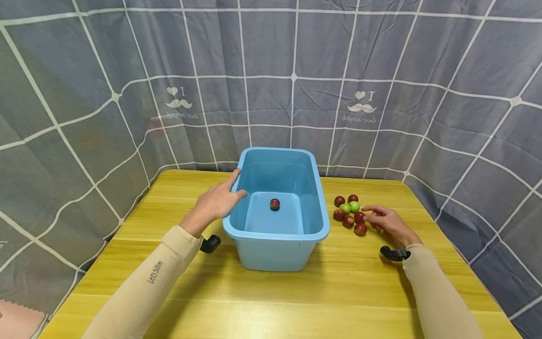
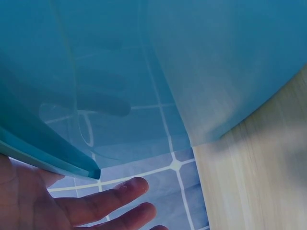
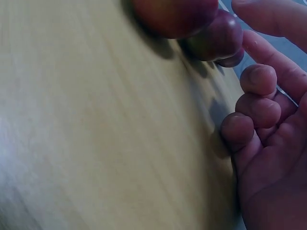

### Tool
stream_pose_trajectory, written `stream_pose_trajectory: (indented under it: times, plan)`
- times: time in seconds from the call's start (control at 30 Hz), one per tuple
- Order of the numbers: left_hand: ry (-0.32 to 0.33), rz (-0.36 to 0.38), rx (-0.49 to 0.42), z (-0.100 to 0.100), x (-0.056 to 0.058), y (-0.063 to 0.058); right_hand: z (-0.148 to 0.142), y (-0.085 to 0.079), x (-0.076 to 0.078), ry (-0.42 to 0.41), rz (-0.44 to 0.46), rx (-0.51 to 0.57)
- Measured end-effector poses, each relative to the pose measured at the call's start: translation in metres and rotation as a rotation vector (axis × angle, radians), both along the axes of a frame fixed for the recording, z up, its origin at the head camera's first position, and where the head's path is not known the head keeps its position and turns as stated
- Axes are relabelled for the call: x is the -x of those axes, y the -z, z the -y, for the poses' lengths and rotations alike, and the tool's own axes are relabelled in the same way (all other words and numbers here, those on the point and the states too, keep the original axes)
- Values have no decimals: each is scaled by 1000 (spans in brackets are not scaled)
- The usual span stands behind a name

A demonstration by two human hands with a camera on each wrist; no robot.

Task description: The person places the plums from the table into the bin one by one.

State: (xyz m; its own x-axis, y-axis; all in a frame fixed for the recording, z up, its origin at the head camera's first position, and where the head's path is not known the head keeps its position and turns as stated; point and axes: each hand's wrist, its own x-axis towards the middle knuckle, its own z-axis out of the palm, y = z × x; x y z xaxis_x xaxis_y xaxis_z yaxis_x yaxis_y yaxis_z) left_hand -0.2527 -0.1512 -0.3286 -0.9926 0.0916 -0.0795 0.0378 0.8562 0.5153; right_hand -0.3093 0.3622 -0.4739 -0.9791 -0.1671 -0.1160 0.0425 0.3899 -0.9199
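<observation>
A blue plastic tub [image 1: 275, 252] stands mid-table with one dark red plum [image 1: 274, 204] on its floor. My left hand [image 1: 218, 200] rests on the tub's left rim, thumb over the inside. In the left wrist view its fingers [image 2: 108, 203] stretch out below the rim, apart from the wall. To the right of the tub lies a cluster of dark red plums [image 1: 360, 229] and two green fruits [image 1: 354, 206]. My right hand [image 1: 391, 223] is at the cluster's right side, thumb and forefinger extended close to a red plum [image 1: 359, 217], other fingers curled in the right wrist view.
The yellow wooden table [image 1: 271, 301] reaches back to a grey curtain [image 1: 271, 103] with white grid lines, which also hangs along both sides. A black wrist strap [image 1: 395, 254] sits at the right cuff, and a black device [image 1: 210, 244] at the left.
</observation>
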Motion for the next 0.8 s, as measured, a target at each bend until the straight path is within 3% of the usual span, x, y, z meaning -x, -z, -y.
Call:
stream_pose_trajectory:
  times: [0.8]
  plan:
    - [2,-1,-8,0,1,0,4,2,5,25,0,-102]
